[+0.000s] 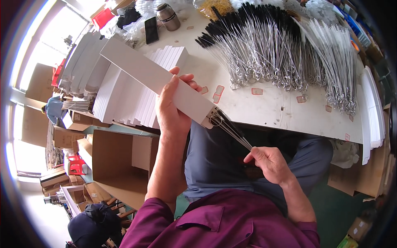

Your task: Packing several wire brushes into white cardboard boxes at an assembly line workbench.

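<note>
My left hand [173,108] grips a long flat white box [153,76] around its middle, the box slanting from upper left down to lower right. My right hand [269,162] pinches the end of a bundle of thin wire brushes [232,130] with black bristles and ring ends. The bundle sticks partly out of the box's open lower end. Both hands are over my lap at the table's near edge.
On the white table [273,109] lie a large pile of black-tipped wire brushes [256,45], a pile of white-tipped ones [335,62], stacked flat white boxes [124,99], a phone [151,29] and a metal flask [168,16]. An open cardboard carton [120,165] stands at my left. Another person [94,225] sits lower left.
</note>
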